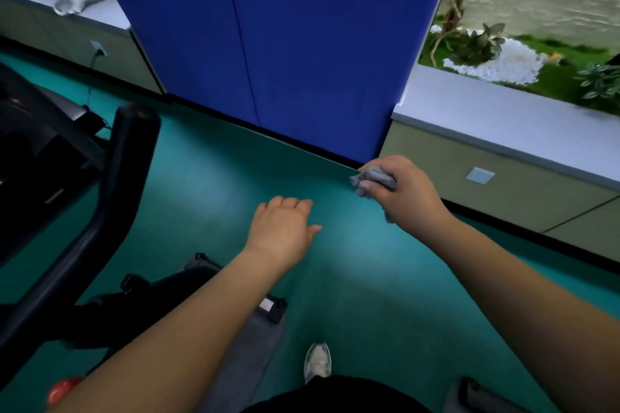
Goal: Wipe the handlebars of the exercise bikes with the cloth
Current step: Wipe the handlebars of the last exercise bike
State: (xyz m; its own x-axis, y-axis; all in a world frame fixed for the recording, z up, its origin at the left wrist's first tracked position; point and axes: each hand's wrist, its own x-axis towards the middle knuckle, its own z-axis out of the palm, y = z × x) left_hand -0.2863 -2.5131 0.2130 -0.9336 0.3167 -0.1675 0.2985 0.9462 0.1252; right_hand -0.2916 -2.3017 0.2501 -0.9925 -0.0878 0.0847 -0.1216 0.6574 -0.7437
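While the shoe [317,362] stands on the green floor [352,278] at the bottom of the view, to the right of the bike's base, both forearms reach out over bare floor and neither hand touches the bike [50,178]. The left hand [281,228] hangs palm down, right of the bike and nearer to it than the other hand; its fingers bend loosely and hold nothing. The right hand [399,194] is further right, well apart from the bike, with its fingers curled round a bunched grey cloth [375,178].

The handlebar [134,157] rises at the bike's right side, a black padded bar with a rounded end, to the left of both hands. Beyond the bike stand a blue panel [268,43] and, right of that, a pale ledge [503,121] with plants behind it.

The step in hand looks to be bringing the cloth across to that bar. To do it well, I would loosen the bunch so that more cloth meets the grip, wrap it round the bar, and draw it along the full length, rounded end included. The free hand could steady the frame lower down. The bike's far handlebar is not in view.
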